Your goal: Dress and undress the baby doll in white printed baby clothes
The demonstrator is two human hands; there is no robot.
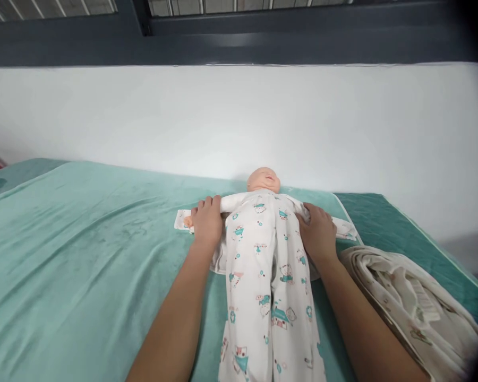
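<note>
Baby doll (264, 180), one: face-up on our green sheet (103, 276), head by the white wall (183, 116). Cartoon-print two-legged baby garment (249, 254), one: spread along its front. We close left hand (207, 218) and right hand (318, 231) around its sleeved arms (234, 201), apparently to hold them outstretched.

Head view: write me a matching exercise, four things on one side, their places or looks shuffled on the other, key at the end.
1. Left hand
2. Doll's head
3. Folded cloth
4. Wall

A. Plain white, across the background
B. Piled at lower right
C. Curled over a white sleeve
D. Bare, uncovered by clothing

Pairs: 1-C, 2-D, 3-B, 4-A
</note>
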